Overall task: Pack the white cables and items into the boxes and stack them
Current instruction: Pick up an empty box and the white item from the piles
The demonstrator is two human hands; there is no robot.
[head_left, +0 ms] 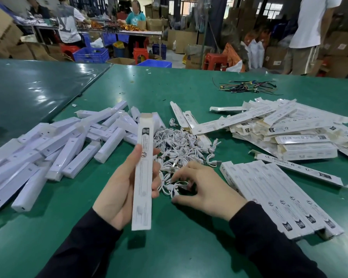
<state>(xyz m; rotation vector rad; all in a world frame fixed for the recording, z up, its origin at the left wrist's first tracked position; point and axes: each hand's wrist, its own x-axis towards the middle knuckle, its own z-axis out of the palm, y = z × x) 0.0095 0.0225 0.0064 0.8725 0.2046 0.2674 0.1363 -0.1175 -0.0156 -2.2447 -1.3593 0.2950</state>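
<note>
over the green surface (169, 247), left hand (119, 189) grips an upright box (143, 173); right hand (201, 187) pinches one cable (174, 186) — lift it free of the pile (181, 145) first.

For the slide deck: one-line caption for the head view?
Left hand holds a long box upright while right hand picks a white cable from the pile.

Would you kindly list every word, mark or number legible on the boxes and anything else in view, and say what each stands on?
"CE": on the loose flat box lying behind the packed row.
"CE": on the end of the nearest packed box in the row.
Box held upright in the left hand: a dark logo and fine print, too small to read.
Pile of flat boxes: printed lines, blurred.
Grey shirt of a person in the background: large pale marks, not readable.
</note>
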